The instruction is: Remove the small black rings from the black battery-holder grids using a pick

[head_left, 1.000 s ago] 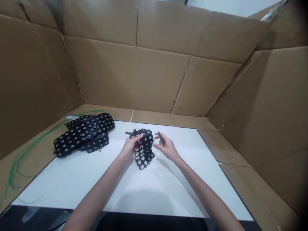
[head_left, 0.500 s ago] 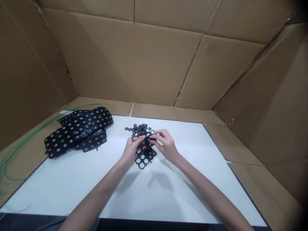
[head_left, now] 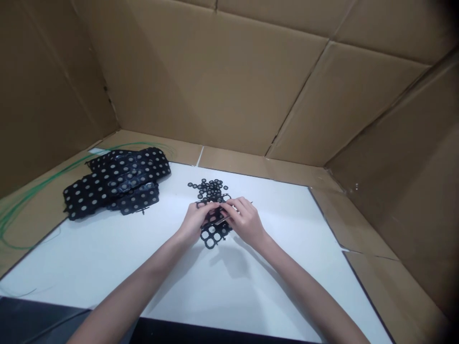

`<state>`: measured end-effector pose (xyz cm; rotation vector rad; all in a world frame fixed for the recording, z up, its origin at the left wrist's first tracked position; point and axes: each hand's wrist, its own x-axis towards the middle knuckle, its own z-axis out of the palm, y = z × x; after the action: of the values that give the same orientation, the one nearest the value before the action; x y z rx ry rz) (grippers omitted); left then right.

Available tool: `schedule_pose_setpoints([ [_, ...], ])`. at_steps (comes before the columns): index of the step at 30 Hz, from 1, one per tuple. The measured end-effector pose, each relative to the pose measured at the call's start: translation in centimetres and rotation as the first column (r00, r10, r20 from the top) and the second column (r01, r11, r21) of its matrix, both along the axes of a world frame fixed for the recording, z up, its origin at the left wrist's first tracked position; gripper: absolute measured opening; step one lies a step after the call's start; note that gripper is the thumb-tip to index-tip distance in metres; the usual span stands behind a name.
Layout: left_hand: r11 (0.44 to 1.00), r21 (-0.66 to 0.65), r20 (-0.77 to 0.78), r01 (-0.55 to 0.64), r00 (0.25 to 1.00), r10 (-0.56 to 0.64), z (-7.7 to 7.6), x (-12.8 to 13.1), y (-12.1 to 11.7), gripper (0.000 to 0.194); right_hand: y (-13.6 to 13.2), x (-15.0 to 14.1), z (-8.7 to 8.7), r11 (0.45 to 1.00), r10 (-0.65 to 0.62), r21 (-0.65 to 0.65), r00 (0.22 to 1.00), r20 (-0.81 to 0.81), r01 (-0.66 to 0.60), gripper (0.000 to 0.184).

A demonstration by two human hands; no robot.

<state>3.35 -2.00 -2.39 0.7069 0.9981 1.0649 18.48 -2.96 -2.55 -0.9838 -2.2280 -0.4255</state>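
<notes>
Two pinches here: the black holed sheet (head_left: 211,236) is held mid-way over the white tabletop (head_left: 287,210) by the left hand (head_left: 193,220), and a slim tool (head_left: 223,220) is gripped by the right hand (head_left: 247,220) at its 3 o'clock. If the sheet's tugged, loose rings (head_left: 211,188) at 12 o'clock could probably get scattered.

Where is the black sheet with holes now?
In the head view, the black sheet is below and slightly left of centre, between the left hand and right hand.

Left grip (head_left: 193,222) on black perforated sheet (head_left: 211,236) — right grip (head_left: 245,220) with thin tool (head_left: 223,220) — black rings (head_left: 214,187) just beyond.
</notes>
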Motion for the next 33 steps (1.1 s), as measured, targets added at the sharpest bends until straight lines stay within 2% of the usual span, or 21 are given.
schedule_pose_setpoints([
  [4,0.999,0.005,-0.03,-0.042,0.999,0.042,-0.2,0.1,0.0,0.014,-0.2,0.2,-1.1,0.999,0.029,0.02,0.997,0.066,-0.03,0.021],
  [8,0.995,0.063,-0.119,-0.08,0.989,0.087,-0.3,0.1,0.0,0.016,-0.4,0.1,-1.8,0.999,0.051,-0.009,0.998,0.021,-0.051,0.023],
  [13,0.985,0.145,-0.197,-0.096,0.973,0.123,-0.8,0.1,0.3,0.02,-1.0,-0.6,-0.5,0.999,0.038,-0.008,0.998,-0.045,-0.039,0.02],
  [18,0.978,0.105,-0.082,-0.18,0.979,0.188,-1.4,0.3,0.8,0.022,-1.3,-0.9,0.4,0.998,0.054,-0.007,0.996,-0.077,-0.055,0.014],
  [22,0.973,0.099,-0.065,-0.211,0.974,0.218,-1.2,0.3,0.8,0.023,-1.2,-0.8,0.5,0.989,0.015,-0.136,0.97,-0.241,-0.049,0.011],
  [24,0.983,0.105,-0.064,-0.152,0.985,0.16,-0.9,0.3,0.6,0.024,-1.1,-0.8,0.5,0.965,-0.064,-0.261,0.929,-0.364,-0.036,0.01],
  [28,0.983,0.171,-0.07,0.064,0.996,-0.053,0.1,0.1,-0.1,0.026,-0.9,-0.8,0.8,0.878,-0.242,-0.476,0.813,-0.53,-0.048,0.01],
  [31,0.975,0.208,-0.077,0.078,0.995,-0.063,0.5,0.0,-0.3,0.023,-0.6,-0.8,1.1,0.796,-0.327,-0.59,0.728,-0.603,-0.131,0.015],
  [33,0.984,0.175,-0.068,0.043,0.997,-0.031,0.6,0.0,-0.3,0.022,-0.2,-0.4,1.5,0.733,-0.389,-0.639,0.628,-0.674,-0.231,0.019],
])
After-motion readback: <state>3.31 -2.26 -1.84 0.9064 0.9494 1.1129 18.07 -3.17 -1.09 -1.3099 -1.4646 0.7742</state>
